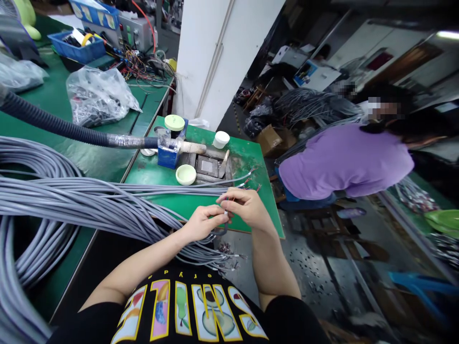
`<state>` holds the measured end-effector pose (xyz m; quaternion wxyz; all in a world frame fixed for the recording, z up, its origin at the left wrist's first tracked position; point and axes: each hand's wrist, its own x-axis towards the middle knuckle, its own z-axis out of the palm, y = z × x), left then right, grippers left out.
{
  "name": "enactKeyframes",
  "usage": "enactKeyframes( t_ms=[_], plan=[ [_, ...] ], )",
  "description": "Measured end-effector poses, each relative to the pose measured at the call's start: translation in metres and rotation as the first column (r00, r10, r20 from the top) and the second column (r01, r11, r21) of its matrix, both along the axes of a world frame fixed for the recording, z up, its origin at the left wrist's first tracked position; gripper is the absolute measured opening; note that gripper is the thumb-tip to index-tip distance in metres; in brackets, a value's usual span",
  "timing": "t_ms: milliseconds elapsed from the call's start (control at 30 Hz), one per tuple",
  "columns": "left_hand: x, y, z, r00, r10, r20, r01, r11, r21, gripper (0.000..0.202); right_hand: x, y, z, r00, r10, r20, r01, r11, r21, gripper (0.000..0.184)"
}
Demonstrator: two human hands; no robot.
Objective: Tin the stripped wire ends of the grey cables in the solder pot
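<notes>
- left hand (202,223) is pinching a grey cable (225,217) near its end, fingers pressed together on it, just off the near edge of the table (258,157).
- and the right hand (248,206)?
- curling over the same end, fingertips pinching the thin wires there. i'm not managing to tell which wire.
- what's looking risky?
- those wires are looking fine and bare, so a hard tug or twist is likely snapping a strand or pulling it out of the jacket.
- anything else?
- the bundle (89,200) is lying across the table and hanging over the lap, with other ends (229,258) dangling just under the hands. one could be snagging a finger and dragging the held cable loose.
- and the hose (71,128)?
- well apart, running toward the fixture (206,166) behind. the hands are working off the table edge, though, so a slip is probably dropping the end to the floor.
- the person in purple (344,160)?
- bending away, well apart.
</notes>
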<state>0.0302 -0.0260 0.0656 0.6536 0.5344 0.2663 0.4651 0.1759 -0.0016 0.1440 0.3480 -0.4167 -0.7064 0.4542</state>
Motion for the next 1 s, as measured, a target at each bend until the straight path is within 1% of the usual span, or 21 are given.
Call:
enactKeyframes(
  t_ms=[67, 133, 233, 300, 400, 467, 500, 533, 567, 600, 633, 667, 700, 733, 767, 833, 867, 933, 1000],
  plan=[
    [-0.003, -0.001, -0.001, 0.999, -0.029, 0.015, 0.029, 1.000, -0.010, 0.040, -0.003, 0.001, -0.003, 0.992, -0.016, -0.123, 0.013, 1.000, -0.025, 0.015],
    [-0.007, -0.002, -0.001, 0.998, -0.056, 0.029, 0.056, 0.998, -0.022, 0.041, -0.008, 0.000, -0.009, 0.970, -0.073, -0.234, 0.072, 0.997, -0.014, 0.020],
    [-0.012, -0.002, 0.000, 0.996, -0.067, 0.061, 0.069, 0.997, -0.045, 0.041, -0.021, 0.001, -0.019, 0.923, -0.132, -0.363, 0.121, 0.991, -0.052, 0.029],
    [-0.015, -0.002, 0.001, 0.994, -0.058, 0.091, 0.065, 0.995, -0.076, 0.041, -0.026, 0.004, -0.023, 0.881, -0.160, -0.445, 0.138, 0.987, -0.080, 0.037],
    [-0.020, -0.005, -0.003, 0.992, -0.072, 0.101, 0.083, 0.990, -0.110, 0.040, -0.020, 0.013, -0.020, 0.809, -0.204, -0.551, 0.197, 0.978, -0.072, 0.047],
    [-0.023, -0.007, -0.009, 0.992, -0.069, 0.106, 0.084, 0.986, -0.146, 0.041, -0.007, 0.018, -0.013, 0.765, -0.231, -0.601, 0.272, 0.962, -0.024, 0.046],
    [-0.025, -0.009, -0.014, 0.992, -0.055, 0.115, 0.074, 0.983, -0.171, 0.042, -0.001, 0.019, -0.009, 0.769, -0.230, -0.596, 0.304, 0.952, 0.025, 0.043],
    [-0.027, -0.010, -0.018, 0.991, -0.035, 0.126, 0.060, 0.979, -0.194, 0.043, 0.005, 0.019, -0.005, 0.811, -0.212, -0.545, 0.309, 0.947, 0.090, 0.037],
    [-0.029, -0.010, -0.021, 0.991, -0.019, 0.135, 0.047, 0.977, -0.209, 0.044, 0.009, 0.019, -0.001, 0.878, -0.178, -0.445, 0.273, 0.949, 0.160, 0.029],
    [-0.031, -0.010, -0.024, 0.990, -0.009, 0.139, 0.039, 0.977, -0.210, 0.044, 0.011, 0.017, 0.002, 0.945, -0.128, -0.301, 0.199, 0.955, 0.219, 0.021],
    [-0.032, -0.010, -0.025, 0.991, -0.011, 0.136, 0.038, 0.979, -0.198, 0.043, 0.011, 0.015, 0.004, 0.988, -0.065, -0.140, 0.099, 0.962, 0.253, 0.020],
    [-0.033, -0.009, -0.026, 0.992, -0.021, 0.125, 0.044, 0.983, -0.179, 0.042, 0.010, 0.013, 0.005, 1.000, 0.000, 0.000, 0.000, 0.966, 0.258, 0.027],
    [-0.034, -0.009, -0.025, 0.993, -0.036, 0.114, 0.053, 0.986, -0.158, 0.041, 0.006, 0.012, 0.006, 0.994, 0.054, 0.093, -0.076, 0.965, 0.252, 0.033],
    [-0.034, -0.008, -0.023, 0.993, -0.053, 0.103, 0.067, 0.988, -0.140, 0.040, 0.002, 0.011, 0.005, 0.986, 0.096, 0.133, -0.126, 0.961, 0.246, 0.034],
    [-0.034, -0.007, -0.021, 0.993, -0.069, 0.094, 0.081, 0.989, -0.127, 0.040, -0.003, 0.010, 0.004, 0.985, 0.123, 0.124, -0.151, 0.957, 0.249, 0.030],
    [-0.033, -0.007, -0.018, 0.992, -0.100, 0.082, 0.109, 0.987, -0.114, 0.042, -0.014, 0.010, -0.002, 0.990, 0.144, -0.003, -0.139, 0.957, 0.256, 0.015],
    [-0.033, -0.007, -0.017, 0.991, -0.112, 0.080, 0.120, 0.986, -0.113, 0.043, -0.020, 0.011, -0.005, 0.986, 0.135, -0.097, -0.106, 0.961, 0.256, 0.011],
    [-0.032, -0.006, -0.016, 0.990, -0.107, 0.091, 0.117, 0.986, -0.120, 0.044, -0.029, 0.013, -0.013, 0.960, 0.073, -0.271, -0.006, 0.970, 0.242, 0.010],
    [-0.032, -0.005, -0.017, 0.991, -0.067, 0.118, 0.083, 0.987, -0.138, 0.044, -0.034, 0.016, -0.020, 0.930, -0.017, -0.366, 0.099, 0.974, 0.206, 0.011]
  ],
)
